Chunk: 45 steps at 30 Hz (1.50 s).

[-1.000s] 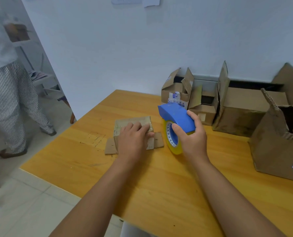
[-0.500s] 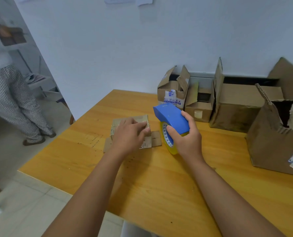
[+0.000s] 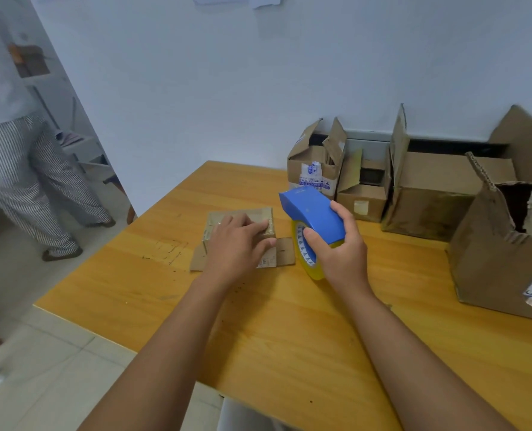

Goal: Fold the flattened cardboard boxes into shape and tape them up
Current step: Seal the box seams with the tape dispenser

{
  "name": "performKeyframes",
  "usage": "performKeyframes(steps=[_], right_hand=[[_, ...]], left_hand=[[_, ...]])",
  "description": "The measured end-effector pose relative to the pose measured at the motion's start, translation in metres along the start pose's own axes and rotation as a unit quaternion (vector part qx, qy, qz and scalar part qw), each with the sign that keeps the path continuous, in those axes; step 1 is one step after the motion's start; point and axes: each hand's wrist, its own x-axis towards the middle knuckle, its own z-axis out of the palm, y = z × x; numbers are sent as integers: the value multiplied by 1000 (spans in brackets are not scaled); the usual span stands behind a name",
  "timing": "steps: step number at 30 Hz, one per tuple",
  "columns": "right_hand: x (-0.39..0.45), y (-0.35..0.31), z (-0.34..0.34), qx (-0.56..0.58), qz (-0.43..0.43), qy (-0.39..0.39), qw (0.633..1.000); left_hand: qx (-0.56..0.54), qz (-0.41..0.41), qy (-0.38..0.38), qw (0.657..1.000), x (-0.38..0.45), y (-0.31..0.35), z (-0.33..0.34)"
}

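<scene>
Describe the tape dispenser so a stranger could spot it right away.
On the wooden table, in front of the row of cardboard boxes, the right hand grips the tape dispenser. It is the only bright blue thing, with a yellow tape roll beneath.

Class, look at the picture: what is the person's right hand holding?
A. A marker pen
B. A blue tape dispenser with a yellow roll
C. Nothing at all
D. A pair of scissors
B: the right hand grips the blue tape dispenser beside the small cardboard box, on which the left hand rests.
</scene>
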Motion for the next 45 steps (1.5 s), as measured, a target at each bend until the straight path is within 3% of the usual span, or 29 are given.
performKeyframes(steps=[5, 18, 28, 34, 45], right_hand=[[-1, -1, 0, 2, -3, 0, 1000], [-4, 0, -1, -12, -3, 1, 1000], [-8, 0, -2, -6, -6, 19, 1000], [-9, 1, -2, -5, -9, 20, 1000], [-5, 2, -1, -5, 9, 18, 1000]], left_hand=[[-34, 7, 37, 999, -1, 1, 1], [31, 19, 81, 996, 2, 6, 17], [11, -31, 74, 997, 3, 13, 17], [-15, -3, 36, 999, 4, 3, 16], [-26, 22, 58, 998, 0, -3, 18]])
